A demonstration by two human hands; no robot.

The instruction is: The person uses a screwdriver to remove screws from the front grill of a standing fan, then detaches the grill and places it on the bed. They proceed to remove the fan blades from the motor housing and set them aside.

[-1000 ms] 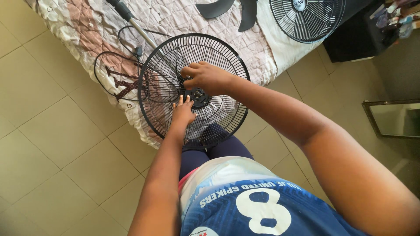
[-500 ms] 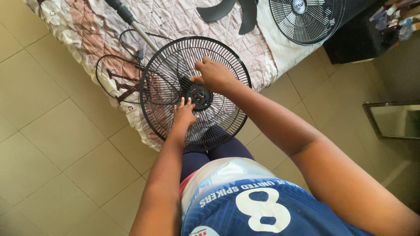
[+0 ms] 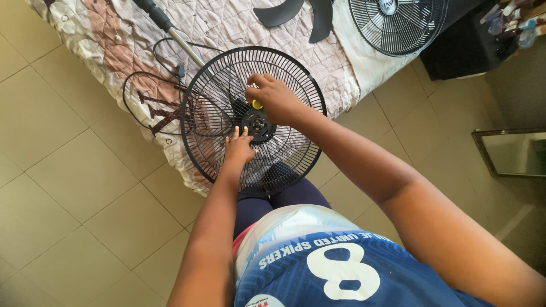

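Rear fan guard (image 3: 296, 85), a round black wire grille, lies tilted against the near edge of a quilted bed (image 3: 102, 34), overhanging toward the person so that its centre faces upward within easy reach of both hands; the placement lets the mattress carry its weight. Behind it, on the same quilt, rest the second guard (image 3: 398, 25) with its round hub cap, the dark fan blades (image 3: 296, 10) and the stand pole (image 3: 170, 28), laid apart from one another, while the black power cord (image 3: 139, 96) loops beside the grille's left rim. A framed mirror (image 3: 509, 153) leans at the floor to the right. The right hand (image 3: 278, 99) is curled closed over the hub (image 3: 257, 122), clenching a small tool of which only a yellow tip (image 3: 257, 104) shows between the fingers; what kind of tool it is cannot be told. It is held steeply over the hub, apparently so the tip bears on the central fitting. The left hand (image 3: 239, 146) grasps nothing: it lies flat with fingers spread on the wires just below the hub, seemingly pressing the grille steady against the bed.
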